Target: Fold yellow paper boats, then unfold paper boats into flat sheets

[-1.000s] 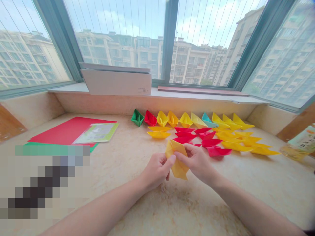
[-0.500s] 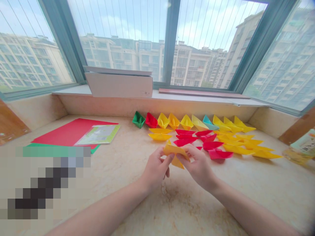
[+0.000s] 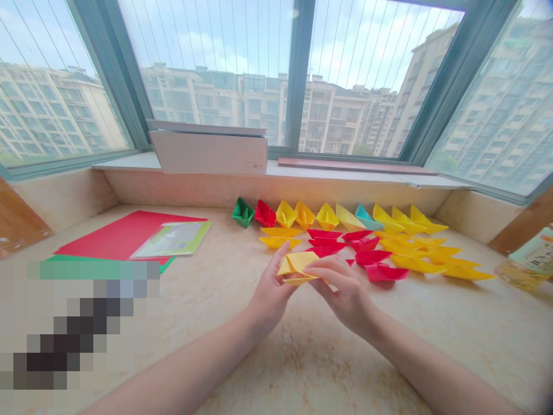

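Between my left hand (image 3: 272, 297) and my right hand (image 3: 345, 288) I pinch a folded piece of yellow origami paper (image 3: 297, 265), pressed nearly flat. Its lower layer shows below my fingers. Just beyond my hands lie flattened red paper boats (image 3: 325, 248) and flattened yellow paper boats (image 3: 280, 232). Farther right sits a cluster of yellow paper boats (image 3: 417, 256). A row of upright paper boats runs along the back, from a green boat (image 3: 242, 212) and a red boat (image 3: 265, 213) through yellow ones to a teal boat (image 3: 366, 217).
The beige stone counter (image 3: 475, 323) ends at a wall under the windowsill. A white cardboard box (image 3: 208, 153) stands on the sill. To the left lie a red paper sheet (image 3: 121, 236), a green sheet (image 3: 73, 259) and a clear-sleeved booklet (image 3: 173, 240). A pale green package (image 3: 536, 253) sits at right.
The yellow paper has gone from a taller, more open shape to a flatter fold held lower between my hands. My fingers have shifted along it, and the view has tilted slightly.
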`<state>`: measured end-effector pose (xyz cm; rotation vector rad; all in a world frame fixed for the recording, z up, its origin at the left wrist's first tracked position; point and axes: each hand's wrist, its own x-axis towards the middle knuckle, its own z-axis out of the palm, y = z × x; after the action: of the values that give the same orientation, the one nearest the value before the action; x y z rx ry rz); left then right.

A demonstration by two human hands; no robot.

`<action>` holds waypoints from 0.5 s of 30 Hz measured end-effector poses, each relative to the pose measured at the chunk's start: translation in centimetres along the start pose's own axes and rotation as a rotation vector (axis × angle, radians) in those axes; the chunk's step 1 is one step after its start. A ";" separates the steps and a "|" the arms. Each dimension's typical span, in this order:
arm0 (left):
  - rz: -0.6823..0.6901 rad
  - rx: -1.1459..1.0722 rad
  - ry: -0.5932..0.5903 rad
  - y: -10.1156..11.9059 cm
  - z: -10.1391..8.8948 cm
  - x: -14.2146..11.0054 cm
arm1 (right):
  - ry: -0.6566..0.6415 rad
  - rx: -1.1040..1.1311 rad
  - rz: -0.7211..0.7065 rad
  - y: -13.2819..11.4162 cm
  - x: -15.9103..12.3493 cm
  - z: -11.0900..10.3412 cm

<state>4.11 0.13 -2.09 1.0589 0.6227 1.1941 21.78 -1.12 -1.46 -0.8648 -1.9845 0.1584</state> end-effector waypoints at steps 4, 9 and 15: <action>0.005 0.041 -0.036 -0.3 -0.2 -0.2 | -0.042 -0.021 0.027 0.3 -0.1 0.1; 0.036 0.137 -0.165 0.1 0.1 -0.6 | -0.118 -0.160 -0.020 0.5 0.1 -0.6; 0.108 0.214 -0.171 -0.2 -0.1 -0.2 | -0.171 -0.262 -0.110 -0.1 0.3 -0.7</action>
<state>4.04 -0.02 -2.30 1.3753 0.5738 1.1328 22.22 -1.16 -0.85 -0.9295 -2.2415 -0.0964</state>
